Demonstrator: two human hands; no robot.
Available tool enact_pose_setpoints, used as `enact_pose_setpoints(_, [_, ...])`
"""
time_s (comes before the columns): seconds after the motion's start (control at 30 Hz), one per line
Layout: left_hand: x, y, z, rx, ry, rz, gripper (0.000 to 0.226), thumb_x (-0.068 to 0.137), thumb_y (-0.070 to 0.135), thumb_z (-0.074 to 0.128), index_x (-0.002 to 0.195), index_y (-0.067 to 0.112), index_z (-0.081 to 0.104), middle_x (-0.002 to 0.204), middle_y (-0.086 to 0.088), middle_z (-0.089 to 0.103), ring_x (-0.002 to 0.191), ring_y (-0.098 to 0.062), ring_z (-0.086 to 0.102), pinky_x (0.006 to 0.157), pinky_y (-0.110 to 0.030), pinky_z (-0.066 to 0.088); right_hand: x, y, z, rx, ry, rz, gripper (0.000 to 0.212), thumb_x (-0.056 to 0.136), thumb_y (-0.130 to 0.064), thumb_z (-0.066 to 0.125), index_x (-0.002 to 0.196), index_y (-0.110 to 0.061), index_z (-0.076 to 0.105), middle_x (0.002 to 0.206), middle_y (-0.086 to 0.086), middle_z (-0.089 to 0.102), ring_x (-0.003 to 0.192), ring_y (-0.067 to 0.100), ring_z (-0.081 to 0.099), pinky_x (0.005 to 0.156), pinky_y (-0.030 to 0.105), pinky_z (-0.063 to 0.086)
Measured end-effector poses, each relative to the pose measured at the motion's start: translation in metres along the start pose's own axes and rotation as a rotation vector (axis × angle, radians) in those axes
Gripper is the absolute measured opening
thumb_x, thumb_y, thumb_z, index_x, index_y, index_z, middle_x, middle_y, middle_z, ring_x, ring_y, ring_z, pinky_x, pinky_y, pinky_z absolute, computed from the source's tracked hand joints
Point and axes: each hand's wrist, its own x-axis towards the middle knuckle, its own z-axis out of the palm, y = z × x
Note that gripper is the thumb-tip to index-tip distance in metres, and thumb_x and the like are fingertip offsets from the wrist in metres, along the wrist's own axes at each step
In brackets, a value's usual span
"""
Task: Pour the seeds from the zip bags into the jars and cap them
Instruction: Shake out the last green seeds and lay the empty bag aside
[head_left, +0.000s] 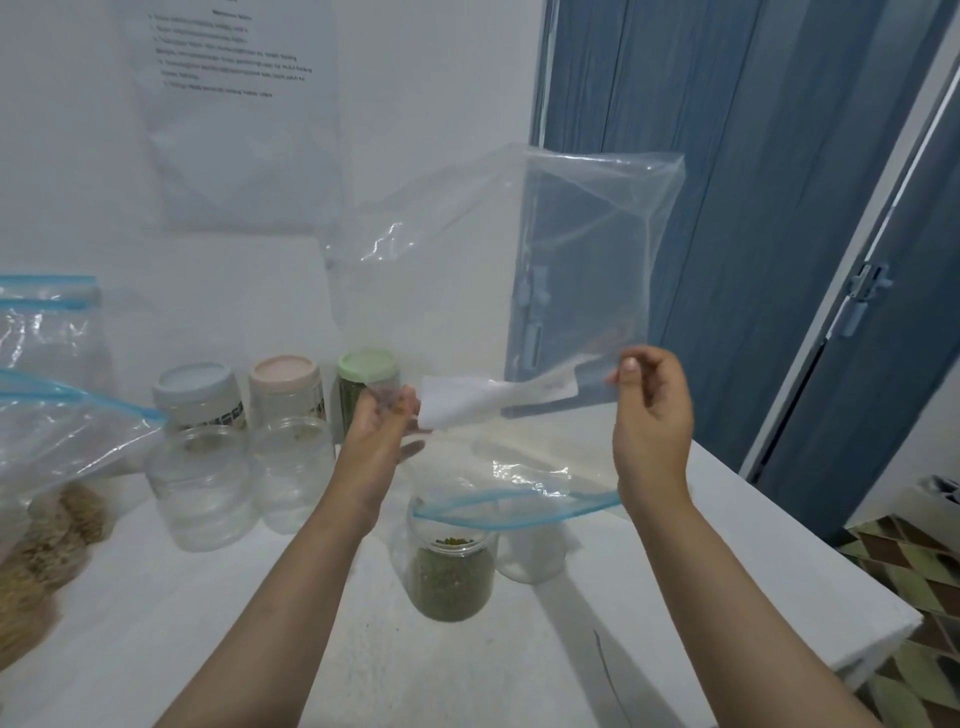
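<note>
White walls and a blue folding door (727, 208) back a white table (675, 597) that carries everything, with a printed sheet (234, 104) taped to the wall above it. Held upside down over the table is a large clear zip bag (519, 260), looking emptied, its blue zip mouth (514, 506) hanging just over the open jar of green seeds (451, 571). The left hand (376, 421) pinches one side of the bag and the right hand (652, 405) pinches the other, fingers curled on the plastic, so both are gripping it and neither is free.

At the left edge lie more zip bags (57, 467), at least one holding brownish seeds, near two open clear jars (202, 488). Behind these stand three capped jars, with a blue-grey lid (193, 382), a pink lid (283, 371) and a green lid (368, 364). Another clear jar (530, 551) stands just beside the green-seed jar, partly hidden by the bag.

The likely trouble is the limp zip mouth: if it swings or drags as the bag is lifted away, it could catch the uncapped jar's rim and tip it, scattering seeds. Any seeds clinging inside the bag could also drop onto the table instead of the jar if the mouth drifts off the opening.
</note>
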Motion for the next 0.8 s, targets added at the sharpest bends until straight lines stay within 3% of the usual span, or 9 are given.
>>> enact_pose_setpoints(0.13, [0.0,0.0,0.0,0.018,-0.008,0.026,0.018,0.098,0.037,0.054,0.114,0.028,0.056,0.111,0.008,0.064,0.104,-0.016,0.063,0.089,-0.035,0.054,-0.001,0.002,-0.002,-0.025,-0.014,0.018,0.018,0.104,-0.019,0.05,0.095,-0.032,0.059,0.081,-0.015,0.063,0.082,0.005,0.059,0.084,0.031,0.047])
enact_pose_setpoints(0.23, [-0.002,0.002,0.0,0.018,-0.083,0.046,0.021,0.096,0.042,0.058,0.112,0.03,0.055,0.099,0.019,0.065,0.096,-0.004,0.064,0.091,-0.034,0.054,0.002,0.004,-0.007,-0.012,0.023,0.047,0.017,0.104,-0.021,0.049,0.096,-0.033,0.058,0.082,-0.01,0.061,0.078,0.005,0.054,0.082,0.03,0.044])
enact_pose_setpoints(0.3, [-0.003,-0.004,-0.004,0.014,-0.143,0.038,0.05,0.082,0.06,0.07,0.119,0.03,0.054,0.104,0.021,0.066,0.099,0.0,0.064,0.095,-0.031,0.052,0.0,0.006,-0.01,-0.005,0.027,0.063,0.017,0.105,-0.021,0.048,0.097,-0.032,0.058,0.083,-0.008,0.061,0.077,0.005,0.053,0.084,0.03,0.044])
enact_pose_setpoints(0.37, [-0.005,-0.013,-0.008,0.036,-0.17,-0.019,0.086,0.06,0.077,0.074,0.127,0.028,0.051,0.117,0.011,0.067,0.11,-0.007,0.066,0.101,-0.033,0.048,-0.005,0.008,-0.013,0.003,0.036,0.068,0.016,0.105,-0.02,0.047,0.098,-0.031,0.057,0.084,-0.007,0.06,0.077,0.004,0.053,0.085,0.029,0.044])
enact_pose_setpoints(0.43, [-0.01,-0.022,-0.008,0.027,-0.23,-0.082,0.102,0.05,0.082,0.076,0.129,0.023,0.049,0.121,0.003,0.069,0.114,-0.015,0.066,0.104,-0.036,0.045,-0.011,0.009,-0.013,0.017,0.04,0.069,0.017,0.106,-0.019,0.046,0.099,-0.03,0.056,0.084,-0.007,0.059,0.076,0.003,0.051,0.081,0.024,0.044])
enact_pose_setpoints(0.53, [-0.017,-0.024,0.0,0.053,-0.309,-0.075,0.086,0.063,0.067,0.079,0.123,0.014,0.05,0.113,0.008,0.072,0.109,-0.016,0.068,0.1,-0.034,0.049,-0.013,0.009,-0.011,0.047,0.051,0.059,0.017,0.106,-0.017,0.045,0.099,-0.029,0.056,0.082,-0.01,0.058,0.076,0.004,0.051,0.078,0.022,0.043])
enact_pose_setpoints(0.63, [-0.015,-0.023,0.005,0.018,-0.265,-0.047,0.064,0.081,0.039,0.065,0.131,0.009,0.04,0.095,0.011,0.066,0.1,-0.009,0.067,0.097,-0.033,0.05,-0.01,0.006,-0.007,0.039,0.015,0.026,0.019,0.106,-0.016,0.045,0.097,-0.029,0.055,0.082,-0.014,0.055,0.078,0.006,0.052,0.081,0.027,0.043])
enact_pose_setpoints(0.7, [-0.013,-0.022,0.004,-0.02,-0.256,-0.062,0.061,0.081,0.037,0.06,0.134,0.018,0.037,0.097,0.009,0.058,0.096,-0.008,0.062,0.093,-0.033,0.05,-0.008,0.005,-0.005,0.037,-0.003,0.005,0.019,0.106,-0.015,0.045,0.097,-0.028,0.056,0.081,-0.014,0.054,0.078,0.005,0.052,0.081,0.027,0.045])
enact_pose_setpoints(0.8, [-0.011,-0.027,-0.001,-0.036,-0.272,-0.086,0.043,0.082,0.041,0.06,0.117,0.032,0.037,0.099,0.009,0.047,0.095,-0.007,0.051,0.089,-0.033,0.047,-0.001,0.006,-0.007,0.079,0.048,0.016,0.019,0.105,-0.016,0.046,0.097,-0.03,0.057,0.081,-0.019,0.056,0.082,0.004,0.055,0.091,0.03,0.047])
